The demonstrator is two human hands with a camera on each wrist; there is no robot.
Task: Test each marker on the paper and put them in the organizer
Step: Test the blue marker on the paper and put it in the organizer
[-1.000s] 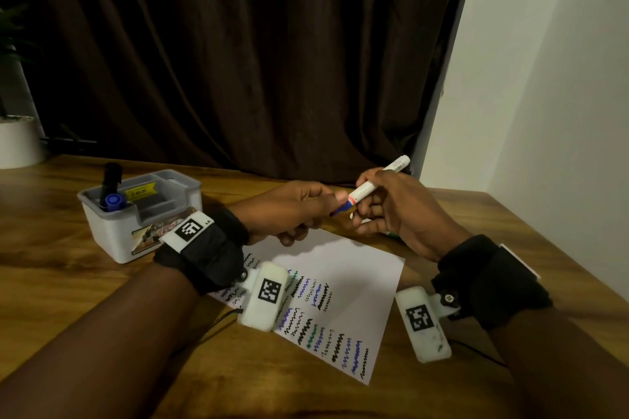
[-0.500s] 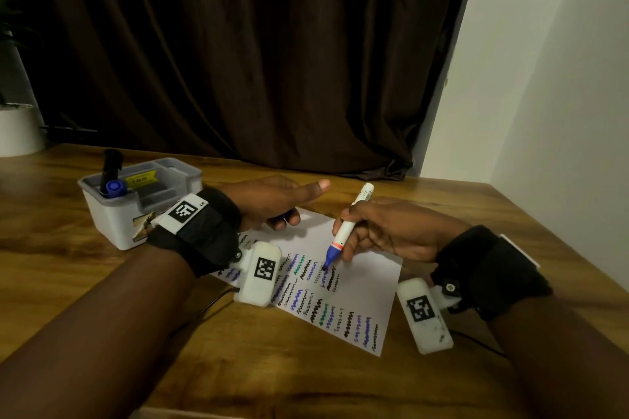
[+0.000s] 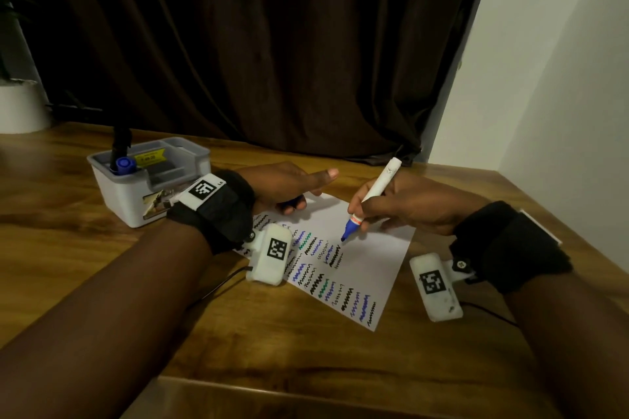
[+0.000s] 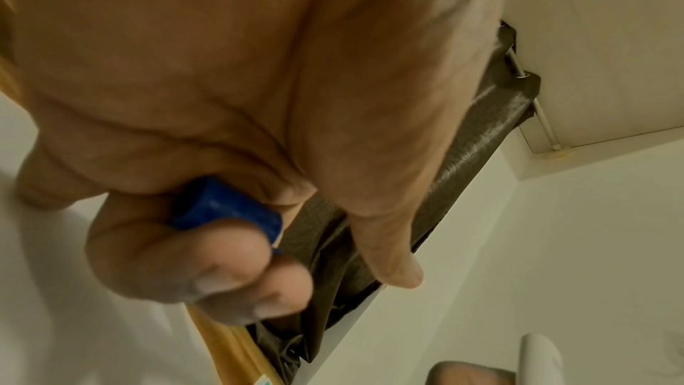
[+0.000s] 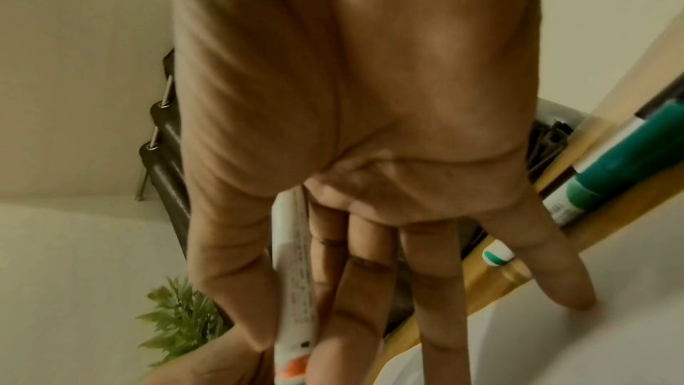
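My right hand [image 3: 391, 211] grips a white marker [image 3: 374, 194] with a blue nib end, tip down on the white paper [image 3: 374, 258], just right of several rows of squiggles. The same marker's barrel [image 5: 296, 274] runs between thumb and fingers in the right wrist view. My left hand [image 3: 286, 187] rests on the paper's far left corner, fingers curled round the blue cap [image 4: 226, 210], thumb stretched out. The grey organizer [image 3: 122, 194] stands at the left with a black marker [image 3: 121, 146] and a blue-capped marker [image 3: 125, 165] upright in it.
Green-capped markers [image 5: 622, 169] lie on the wooden table [image 3: 272, 343] beyond my right hand. A white plant pot [image 3: 20, 105] sits at the far left. A dark curtain hangs behind, a white wall closes the right side. The table's front edge is near me.
The cap came off the marker into my left hand. My right hand swung the marker tip down onto the paper, and the left hand settled on the sheet's corner.
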